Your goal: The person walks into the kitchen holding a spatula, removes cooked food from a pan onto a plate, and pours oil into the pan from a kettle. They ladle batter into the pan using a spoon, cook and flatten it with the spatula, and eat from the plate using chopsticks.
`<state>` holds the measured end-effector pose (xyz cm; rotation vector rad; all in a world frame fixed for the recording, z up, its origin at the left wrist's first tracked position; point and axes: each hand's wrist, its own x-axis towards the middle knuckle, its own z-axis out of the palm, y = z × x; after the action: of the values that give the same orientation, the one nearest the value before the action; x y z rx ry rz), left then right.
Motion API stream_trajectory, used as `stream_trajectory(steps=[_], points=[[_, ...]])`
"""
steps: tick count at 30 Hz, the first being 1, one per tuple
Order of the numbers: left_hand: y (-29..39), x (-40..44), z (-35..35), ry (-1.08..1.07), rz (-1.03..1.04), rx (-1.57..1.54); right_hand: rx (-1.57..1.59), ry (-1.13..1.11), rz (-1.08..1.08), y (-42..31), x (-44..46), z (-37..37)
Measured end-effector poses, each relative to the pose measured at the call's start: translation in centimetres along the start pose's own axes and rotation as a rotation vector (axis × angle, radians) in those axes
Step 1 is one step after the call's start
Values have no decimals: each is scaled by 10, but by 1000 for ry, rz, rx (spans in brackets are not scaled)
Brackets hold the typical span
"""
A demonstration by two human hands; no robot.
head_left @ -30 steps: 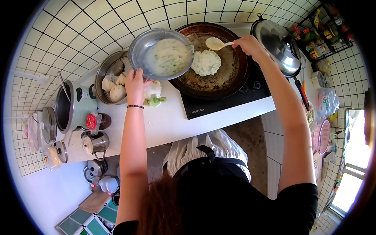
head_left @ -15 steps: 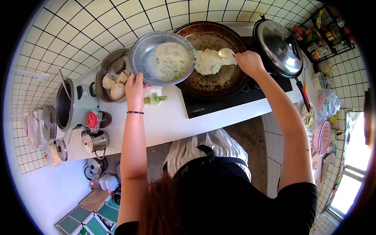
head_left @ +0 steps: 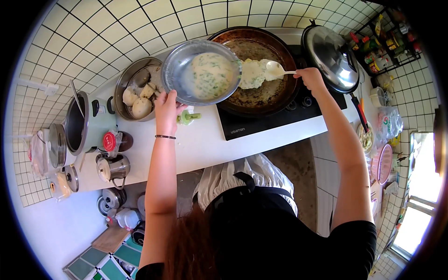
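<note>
- The left hand (head_left: 168,109) is closed on the rim of the metal bowl (head_left: 175,77), gripping it at about 7 o'clock.
- The metal bowl holds pale, wet batter (head_left: 212,77) flecked with green and hangs over the 9 o'clock edge of the large pan (head_left: 252,105).
- The right hand (head_left: 311,80) is pinched narrow on the handle of the white spoon (head_left: 275,69), by the pan's 3 o'clock rim.
- The spoon's head lies over the right part of the batter patch (head_left: 252,75); whether its underside touches the patch, I cannot tell.
- The patch lies inside the large pan, uneven in outline, its left end meeting the bowl's rim in this view.
- The pan sits on the black cooktop (head_left: 275,123), on the white surface (head_left: 198,151).
- A lidded pan (head_left: 329,58) stands at the large pan's 3 o'clock, handle pointing to 5 o'clock.
- Between 8 and 9 o'clock from the bowl, a steel pot (head_left: 122,105) contains pale, rounded food (head_left: 141,108).
- A green-handled tool (head_left: 187,117) lies at the bowl's 7 o'clock, near the left hand.
</note>
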<state>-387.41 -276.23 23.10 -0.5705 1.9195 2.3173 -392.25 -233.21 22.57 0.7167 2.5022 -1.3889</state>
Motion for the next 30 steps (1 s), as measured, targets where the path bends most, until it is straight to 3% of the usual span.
stream_trajectory(steps=[4,8,9,12,16,18,19,26,30], points=[[-4,-5,-5,-25,-25,-3,355,-197,38,-28,-23,-7],[-10,-10,-13,-29,-51,-5,319,-333,-190,-80,-66,8],[-9,-16,-13,-30,-50,-28,253,-363,-213,-90,-71,13],[-11,-28,-20,-48,-59,-65,-210,-204,-692,-110,-101,54],[-14,-51,-40,1,-71,-102,-575,-28,-916,-127,-153,101],[-15,-66,-54,30,-76,-114,-758,82,-1210,-123,-169,118],[-14,-74,-63,49,-75,-115,-766,65,-1253,-119,-175,128],[-48,-126,-136,233,-82,-151,-842,-184,-1384,-106,-217,189],[-75,-155,-177,334,-112,-185,-963,-314,-1241,-125,-228,220]])
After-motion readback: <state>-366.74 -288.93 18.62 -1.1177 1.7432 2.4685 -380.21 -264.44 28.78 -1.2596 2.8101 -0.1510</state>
